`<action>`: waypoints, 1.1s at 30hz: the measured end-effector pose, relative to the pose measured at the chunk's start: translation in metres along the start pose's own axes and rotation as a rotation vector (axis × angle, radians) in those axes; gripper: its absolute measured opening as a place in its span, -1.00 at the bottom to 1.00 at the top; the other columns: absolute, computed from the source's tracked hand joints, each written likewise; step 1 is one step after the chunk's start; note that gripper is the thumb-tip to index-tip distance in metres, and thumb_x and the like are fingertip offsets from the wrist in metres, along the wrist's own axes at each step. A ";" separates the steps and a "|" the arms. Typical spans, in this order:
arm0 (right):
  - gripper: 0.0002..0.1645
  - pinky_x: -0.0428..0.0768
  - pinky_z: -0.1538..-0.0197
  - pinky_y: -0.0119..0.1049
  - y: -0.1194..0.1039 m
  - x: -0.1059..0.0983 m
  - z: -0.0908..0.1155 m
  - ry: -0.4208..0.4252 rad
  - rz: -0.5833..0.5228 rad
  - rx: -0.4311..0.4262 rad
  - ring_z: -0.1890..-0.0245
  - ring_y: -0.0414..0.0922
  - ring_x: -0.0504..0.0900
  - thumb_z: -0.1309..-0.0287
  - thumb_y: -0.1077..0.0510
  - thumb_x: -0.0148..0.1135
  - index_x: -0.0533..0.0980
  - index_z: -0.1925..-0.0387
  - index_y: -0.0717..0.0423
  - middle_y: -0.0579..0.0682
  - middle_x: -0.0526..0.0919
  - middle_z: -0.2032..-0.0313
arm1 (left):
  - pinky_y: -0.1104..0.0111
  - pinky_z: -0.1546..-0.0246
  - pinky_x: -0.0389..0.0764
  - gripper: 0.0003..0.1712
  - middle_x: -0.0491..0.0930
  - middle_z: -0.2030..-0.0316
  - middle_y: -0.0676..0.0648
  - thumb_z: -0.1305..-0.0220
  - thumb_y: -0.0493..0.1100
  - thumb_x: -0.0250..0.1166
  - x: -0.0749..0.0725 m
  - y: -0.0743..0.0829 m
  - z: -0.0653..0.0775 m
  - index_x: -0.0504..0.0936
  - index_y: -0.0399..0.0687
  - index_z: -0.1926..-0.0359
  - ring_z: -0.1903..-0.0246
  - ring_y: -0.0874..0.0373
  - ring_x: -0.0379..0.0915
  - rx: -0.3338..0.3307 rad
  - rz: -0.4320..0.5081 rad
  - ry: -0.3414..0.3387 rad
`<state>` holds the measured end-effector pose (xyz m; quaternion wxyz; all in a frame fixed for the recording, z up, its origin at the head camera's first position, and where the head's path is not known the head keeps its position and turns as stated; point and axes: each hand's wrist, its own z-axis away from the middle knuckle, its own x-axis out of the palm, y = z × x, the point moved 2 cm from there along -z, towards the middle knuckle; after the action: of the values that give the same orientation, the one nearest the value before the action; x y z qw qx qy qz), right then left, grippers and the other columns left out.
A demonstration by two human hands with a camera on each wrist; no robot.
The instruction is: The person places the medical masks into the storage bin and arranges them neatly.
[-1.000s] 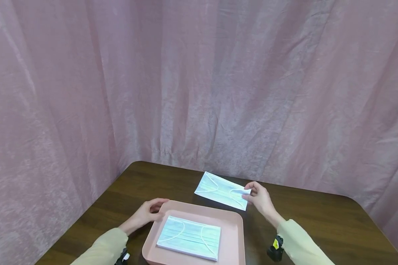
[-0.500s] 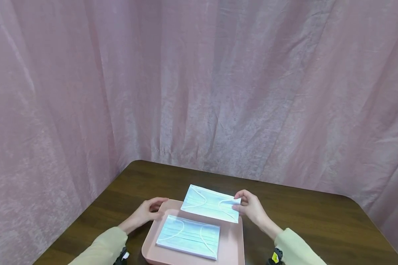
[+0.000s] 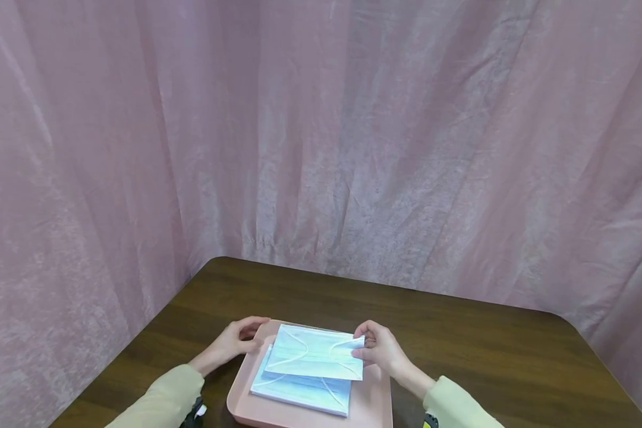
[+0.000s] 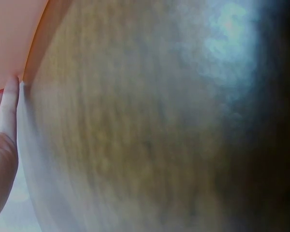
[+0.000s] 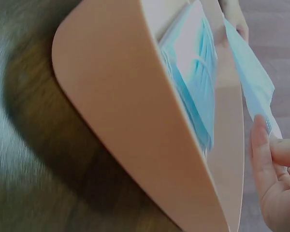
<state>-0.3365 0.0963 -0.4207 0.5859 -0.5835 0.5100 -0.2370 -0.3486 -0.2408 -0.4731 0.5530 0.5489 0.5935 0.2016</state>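
A pale blue face mask (image 3: 315,352) with white ear loops is pinched at its right end between the thumb and fingers of my right hand (image 3: 383,352). It hangs over a neat stack of masks (image 3: 299,393), overlapping the back part of it in the head view. The stack lies in a shallow pink tray (image 3: 377,401). My left hand (image 3: 227,346) holds the tray at its back left corner, thumb and fingers on either side of the corner. From the right wrist, the held mask (image 5: 249,72) shows above the tray's far rim, apart from the stack (image 5: 195,72).
The tray stands on a dark brown wooden table (image 3: 476,351) with rounded corners. Behind the table and along its left side hang pink velvet curtains (image 3: 299,148).
My right hand has brought the mask from above the back of the table toward me and leftward, over the stack in the tray. My left hand has stayed at the tray's corner.
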 end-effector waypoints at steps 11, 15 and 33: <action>-0.70 0.54 0.49 -0.11 -0.001 0.018 -0.004 -0.026 0.071 0.015 0.61 -0.22 0.40 0.16 0.48 0.31 0.41 0.34 0.31 -0.04 0.47 0.58 | 0.36 0.15 0.40 -0.46 0.44 0.01 -0.29 -0.11 -0.32 0.28 0.001 -0.002 0.000 0.37 -0.36 -0.13 0.12 -0.07 0.43 0.004 0.025 0.000; -0.69 0.53 0.52 -0.13 0.000 0.021 -0.003 -0.005 0.129 0.012 0.59 -0.22 0.46 0.20 0.43 0.36 0.43 0.37 0.27 -0.04 0.54 0.54 | 0.36 0.15 0.40 -0.47 0.44 0.00 -0.29 -0.12 -0.32 0.27 0.001 -0.002 0.001 0.37 -0.36 -0.13 0.12 -0.06 0.43 0.006 0.021 0.000; -0.69 0.54 0.58 -0.18 0.011 0.026 0.001 -0.075 0.039 0.053 0.60 -0.18 0.49 0.16 0.49 0.30 0.39 0.33 0.36 0.04 0.43 0.52 | 0.34 0.15 0.40 -0.47 0.42 -0.02 -0.28 -0.11 -0.39 0.24 0.002 0.001 -0.001 0.37 -0.33 -0.14 0.11 -0.11 0.41 -0.019 0.001 -0.011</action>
<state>-0.3291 0.0764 -0.4391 0.6244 -0.5662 0.4925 -0.2169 -0.3487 -0.2387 -0.4724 0.5616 0.5449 0.5882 0.2044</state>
